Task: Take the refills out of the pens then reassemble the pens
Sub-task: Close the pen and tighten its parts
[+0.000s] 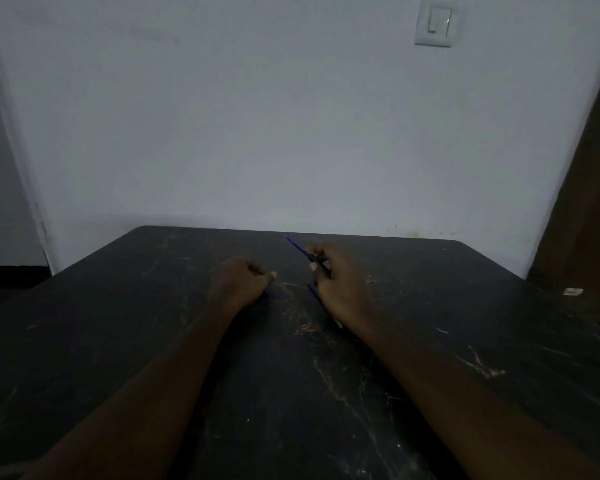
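Pen [300,251] pinched in right hand [340,282]. Left hand [238,282] curled, can't tell what's inside. Prob. early; reassembly still to do.

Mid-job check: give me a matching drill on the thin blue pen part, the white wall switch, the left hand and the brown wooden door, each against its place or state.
1 thin blue pen part
2 white wall switch
3 left hand
4 brown wooden door

A high on the wall
B fingers curled, over the dark veined table
C pinched in the right hand, tip pointing away
D at the right edge of the view

Pairs: 1-C, 2-A, 3-B, 4-D
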